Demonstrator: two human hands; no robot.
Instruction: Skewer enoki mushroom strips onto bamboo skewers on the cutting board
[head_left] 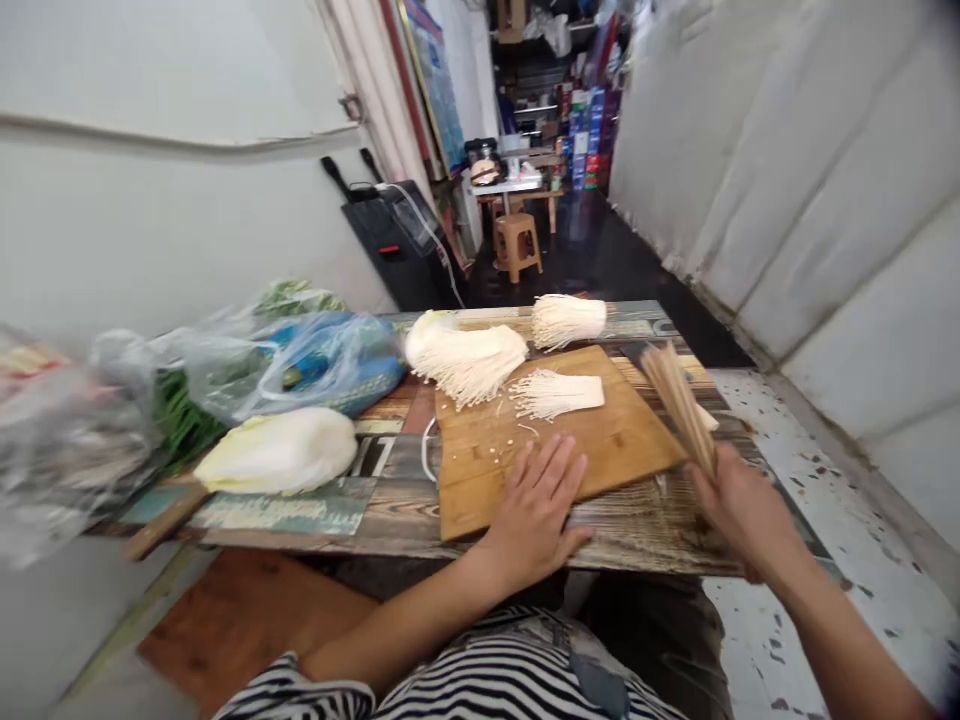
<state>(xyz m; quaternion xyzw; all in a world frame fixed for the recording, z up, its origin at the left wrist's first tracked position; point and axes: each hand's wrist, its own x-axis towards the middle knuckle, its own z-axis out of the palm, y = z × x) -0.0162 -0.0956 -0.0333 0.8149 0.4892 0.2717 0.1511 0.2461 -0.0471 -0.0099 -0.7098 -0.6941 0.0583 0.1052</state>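
My left hand lies flat with fingers spread on the near part of a wooden cutting board. In my right hand, at the table's right side, a bundle of thin wooden skewers is gripped by its lower end and points up and away. Just beyond my left fingertips, a bunch of enoki mushrooms rests on the board, with small trimmings around it. More enoki overlaps the board's far left corner. Another bunch lies behind the board.
To the left sit a napa cabbage, a wooden handle jutting past the table edge, and plastic bags with greens. A blue bag lies behind. Walls flank both sides; a stool stands farther back.
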